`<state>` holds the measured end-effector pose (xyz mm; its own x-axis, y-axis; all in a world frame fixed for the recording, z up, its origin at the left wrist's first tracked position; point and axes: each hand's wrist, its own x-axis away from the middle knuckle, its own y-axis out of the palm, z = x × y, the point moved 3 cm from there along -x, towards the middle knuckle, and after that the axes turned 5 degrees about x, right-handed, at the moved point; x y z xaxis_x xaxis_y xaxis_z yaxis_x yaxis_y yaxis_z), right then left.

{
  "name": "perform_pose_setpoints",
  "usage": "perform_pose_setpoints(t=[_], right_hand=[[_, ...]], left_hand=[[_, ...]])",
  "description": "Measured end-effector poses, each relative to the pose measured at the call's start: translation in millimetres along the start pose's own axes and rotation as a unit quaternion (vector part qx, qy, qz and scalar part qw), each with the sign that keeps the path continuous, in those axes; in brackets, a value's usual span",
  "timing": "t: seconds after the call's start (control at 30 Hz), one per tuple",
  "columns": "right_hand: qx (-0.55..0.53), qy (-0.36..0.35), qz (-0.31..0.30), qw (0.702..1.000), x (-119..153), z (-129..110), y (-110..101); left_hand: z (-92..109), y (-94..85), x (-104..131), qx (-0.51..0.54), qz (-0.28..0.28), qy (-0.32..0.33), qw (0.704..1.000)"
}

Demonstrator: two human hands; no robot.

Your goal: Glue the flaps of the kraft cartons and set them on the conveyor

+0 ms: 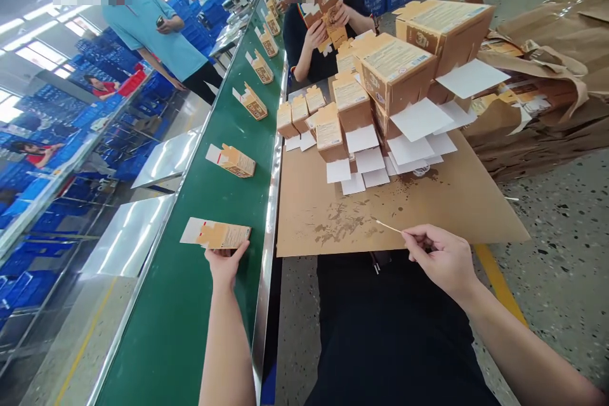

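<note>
A bright workshop stretches away on the left, and a green conveyor belt [143,342] runs from near to far beside a brown cardboard sheet [457,203] marked with dark blotches. The left forearm reaches forward over the belt; the left hand [223,263] grasps a small box [226,236] at its near side, the thumb toward its right end. This box lies on the belt, its white flap pointing left. The right forearm slants in from the near right, and the right hand [440,257] pinches a thin swab [389,226] between thumb and forefinger, its tip over the blotches. Farther along the belt stands a row of similar boxes [254,104]. Stacked cartons [397,70] with white flaps crowd the sheet's far part; their insides are hidden. To the right, torn brown paper [528,149] wraps printed cardboard pieces [533,101].
</note>
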<state>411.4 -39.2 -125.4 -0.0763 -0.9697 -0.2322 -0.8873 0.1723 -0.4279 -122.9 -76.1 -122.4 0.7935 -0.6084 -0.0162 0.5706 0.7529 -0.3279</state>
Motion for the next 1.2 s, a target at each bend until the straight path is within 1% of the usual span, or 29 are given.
perform_pose_setpoints(t=[0.03, 0.07, 0.1, 0.13, 0.17, 0.2, 0.23, 0.27, 0.33, 0.37, 0.43, 0.47, 0.5, 0.53, 0.57, 0.6, 0.63, 0.67, 0.73, 0.8, 0.87, 0.93, 1.03, 1.13, 1.2], right_hand=[[0.001, 0.001, 0.003, 1.000, 0, 1, -3], [0.004, 0.005, 0.007, 1.000, 0, 4, -7], [0.008, 0.012, 0.016, 1.000, 1, 7, -13], [0.014, 0.020, 0.026, 0.999, 2, 11, -20], [0.022, 0.029, 0.038, 0.999, 3, 16, -28], [0.033, 0.038, 0.049, 0.998, 4, 20, -35], [0.045, 0.046, 0.059, 0.996, 5, 23, -42], [0.057, 0.054, 0.067, 0.995, 5, 25, -48], [0.070, 0.069, 0.076, 0.992, 2, 27, -55], [0.070, 0.073, 0.079, 0.992, 1, 26, -55], [0.062, 0.073, 0.078, 0.992, -1, 23, -53], [0.058, 0.071, 0.075, 0.993, -1, 21, -51], [0.056, 0.070, 0.072, 0.993, 0, 19, -49], [0.056, 0.072, 0.070, 0.993, 1, 18, -47], [0.057, 0.076, 0.070, 0.993, 3, 18, -47], [0.059, 0.082, 0.072, 0.992, 4, 19, -48], [0.063, 0.088, 0.076, 0.991, 4, 20, -52], [0.070, 0.092, 0.084, 0.990, 2, 21, -56], [0.103, 0.089, 0.103, 0.985, -6, 23, -70], [0.156, 0.067, 0.112, 0.979, -24, 23, -83], [0.214, 0.031, 0.095, 0.972, -50, 20, -91], [0.268, 0.000, 0.054, 0.962, -79, 16, -92], [0.345, -0.023, -0.035, 0.938, -116, 12, -81], [0.404, -0.043, -0.123, 0.906, -136, 9, -67], [0.427, -0.057, -0.161, 0.888, -142, 9, -60]], left_hand=[[-3, -3.1, 8, -0.003, 0.029, -0.002, 1.000], [-5, -6.0, 18, -0.004, 0.078, 0.011, 0.997], [-4, -7.4, 29, 0.000, 0.133, 0.039, 0.990], [-2, -5.4, 41, 0.011, 0.177, 0.081, 0.981], [3, 1.1, 51, 0.029, 0.199, 0.125, 0.971], [10, 13.2, 60, 0.054, 0.194, 0.159, 0.966], [20, 31.2, 65, 0.085, 0.161, 0.175, 0.968], [31, 54.9, 68, 0.118, 0.106, 0.173, 0.972], [62, 115.3, 65, 0.184, -0.028, 0.126, 0.974], [80, 148.3, 61, 0.198, -0.080, 0.108, 0.971], [117, 212.8, 50, 0.187, -0.157, 0.105, 0.964], [133, 242.4, 44, 0.167, -0.187, 0.088, 0.964], [145, 268.6, 39, 0.137, -0.209, 0.050, 0.967], [154, 291.0, 35, 0.100, -0.240, 0.012, 0.965], [159, 308.6, 33, 0.066, -0.268, -0.021, 0.961], [163, 321.3, 32, 0.038, -0.294, -0.047, 0.954], [164, 329.5, 32, 0.019, -0.317, -0.062, 0.946], [164, 333.7, 31, 0.013, -0.331, -0.068, 0.941], [161, 332.7, 30, 0.036, -0.335, -0.066, 0.939], [155, 323.3, 29, 0.092, -0.322, -0.061, 0.940], [146, 307.8, 30, 0.165, -0.314, -0.065, 0.933], [134, 287.6, 38, 0.239, -0.322, -0.075, 0.913], [110, 251.5, 61, 0.301, -0.347, -0.105, 0.882], [79, 216.8, 91, 0.301, -0.371, -0.137, 0.868], [60, 198.4, 109, 0.287, -0.373, -0.139, 0.871]])
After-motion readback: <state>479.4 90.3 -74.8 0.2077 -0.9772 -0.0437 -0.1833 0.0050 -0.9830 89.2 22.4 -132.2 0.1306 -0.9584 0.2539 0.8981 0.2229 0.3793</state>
